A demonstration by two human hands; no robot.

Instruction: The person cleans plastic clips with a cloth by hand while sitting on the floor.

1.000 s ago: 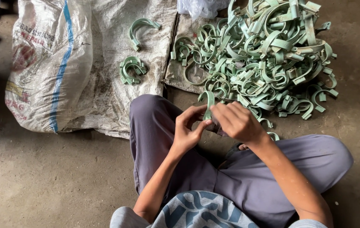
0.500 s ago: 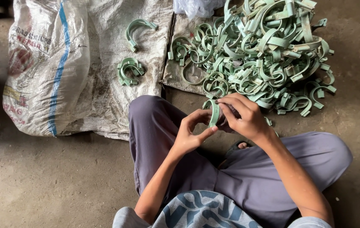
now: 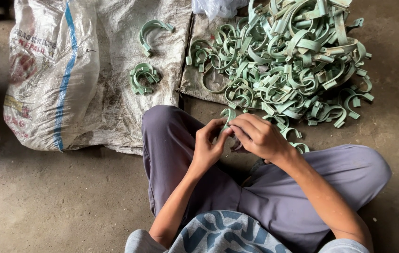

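I sit cross-legged on a concrete floor. My left hand (image 3: pixel 210 146) and my right hand (image 3: pixel 260 137) meet above my left knee, both closed on one pale green curved clamp (image 3: pixel 228 115), most of it hidden by my fingers. Just beyond my hands lies a big heap of several like green clamps (image 3: pixel 287 56) on a grey cloth (image 3: pixel 202 79). A small stack of clamps (image 3: pixel 143 78) and one single clamp (image 3: pixel 151 29) lie on a white woven sack (image 3: pixel 115 84) to the left.
A filled white sack with a blue stripe (image 3: pixel 52 75) lies at far left. A clear plastic bag (image 3: pixel 216 6) sits at the top edge behind the heap. Bare concrete floor (image 3: pixel 59 201) surrounds me; my purple trousers (image 3: pixel 274 197) fill the lower middle.
My hands have worked the clamp between them, and it sits a little lower and more covered by my fingers than before. The heap and the sacks have not changed.
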